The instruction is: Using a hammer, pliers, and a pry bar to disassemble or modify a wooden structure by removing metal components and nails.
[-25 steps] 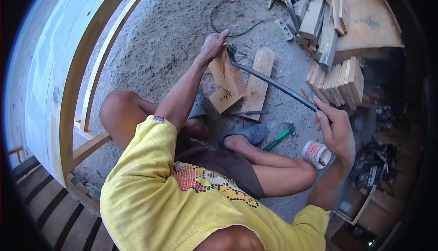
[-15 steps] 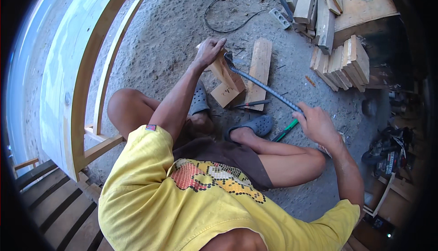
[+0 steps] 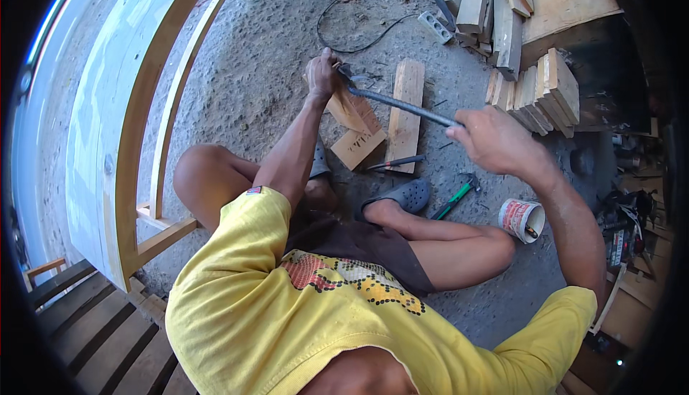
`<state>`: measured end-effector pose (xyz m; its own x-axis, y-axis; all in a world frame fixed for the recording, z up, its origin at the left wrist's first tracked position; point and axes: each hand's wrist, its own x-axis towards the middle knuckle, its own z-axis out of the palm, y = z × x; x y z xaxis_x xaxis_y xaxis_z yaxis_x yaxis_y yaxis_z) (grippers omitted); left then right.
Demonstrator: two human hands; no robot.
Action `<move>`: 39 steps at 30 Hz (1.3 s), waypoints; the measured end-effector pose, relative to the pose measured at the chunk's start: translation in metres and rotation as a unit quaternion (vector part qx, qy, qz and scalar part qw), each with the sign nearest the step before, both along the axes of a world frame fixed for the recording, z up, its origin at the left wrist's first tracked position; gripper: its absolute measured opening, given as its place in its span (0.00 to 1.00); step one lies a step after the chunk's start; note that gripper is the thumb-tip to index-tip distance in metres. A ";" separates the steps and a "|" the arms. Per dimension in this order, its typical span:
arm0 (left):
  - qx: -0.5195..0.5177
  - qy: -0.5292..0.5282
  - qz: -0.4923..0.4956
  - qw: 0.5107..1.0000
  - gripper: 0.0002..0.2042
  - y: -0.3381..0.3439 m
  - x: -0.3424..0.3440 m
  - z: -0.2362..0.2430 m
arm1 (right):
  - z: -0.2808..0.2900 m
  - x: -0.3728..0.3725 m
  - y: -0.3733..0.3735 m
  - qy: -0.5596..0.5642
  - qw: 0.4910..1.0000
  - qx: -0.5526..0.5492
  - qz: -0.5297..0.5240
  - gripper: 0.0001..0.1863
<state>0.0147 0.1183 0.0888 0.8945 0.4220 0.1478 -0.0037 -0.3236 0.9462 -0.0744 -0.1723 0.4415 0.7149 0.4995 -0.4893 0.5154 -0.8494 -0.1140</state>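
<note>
My right hand (image 3: 495, 140) is wrapped round the near end of a long ribbed pry bar (image 3: 413, 108). The bar's hooked far end meets the top of an upright wooden piece (image 3: 350, 111), close by my left hand (image 3: 321, 75). That hand is closed on the upper end of the same piece; its fingertips are partly hidden. At the foot of the piece lies a wooden block (image 3: 359, 148) with dark marks on it. A flat board (image 3: 406, 115) rests on the ground just to the right. Near its lower end lies a thin dark tool (image 3: 396, 163).
A green-handled hammer (image 3: 456, 197) and a white tub (image 3: 522, 219) lie beside my right leg. Stacked wood blocks (image 3: 538, 95), loose planks (image 3: 477, 7) and a power strip (image 3: 435, 27) are at far right. A wooden frame (image 3: 136, 108) stands at left.
My right hand has moved up and away with the bar's near end, so the bar lies flatter. My left hand has shifted slightly left and its fingers have closed more. The white tub has come into fuller view.
</note>
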 end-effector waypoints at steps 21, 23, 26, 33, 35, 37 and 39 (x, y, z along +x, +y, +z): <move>0.069 -0.056 0.015 0.996 0.27 0.055 0.016 -0.042 | -0.169 -0.080 -0.011 0.116 0.953 0.133 -0.245 0.15; -0.033 -0.094 0.080 0.992 0.26 0.080 0.015 -0.062 | -0.228 -0.104 -0.039 0.003 0.955 0.244 -0.172 0.13; -0.072 -0.152 0.095 0.981 0.24 0.095 0.021 -0.091 | -0.263 -0.097 -0.067 -0.013 0.941 0.323 -0.104 0.12; -0.429 -0.110 0.081 0.893 0.30 0.101 0.004 -0.108 | -0.292 -0.094 -0.120 -0.111 0.896 0.286 -0.322 0.16; -0.372 -0.053 0.102 0.921 0.33 0.103 0.004 -0.103 | -0.342 -0.085 -0.154 -0.202 0.877 0.236 -0.366 0.17; -0.362 -0.069 0.081 0.926 0.33 0.103 0.006 -0.101 | -0.388 -0.072 -0.192 -0.245 0.867 0.189 -0.391 0.17; -0.352 -0.078 0.075 0.930 0.32 0.101 0.009 -0.102 | -0.418 -0.064 -0.221 -0.300 0.821 0.076 -0.480 0.19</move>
<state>0.0240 0.2197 -0.0135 0.8082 0.5821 -0.0891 -0.1639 0.3678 0.9154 -0.1381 -0.3936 0.0232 0.9046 -0.4115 0.1112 -0.3802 -0.8968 -0.2262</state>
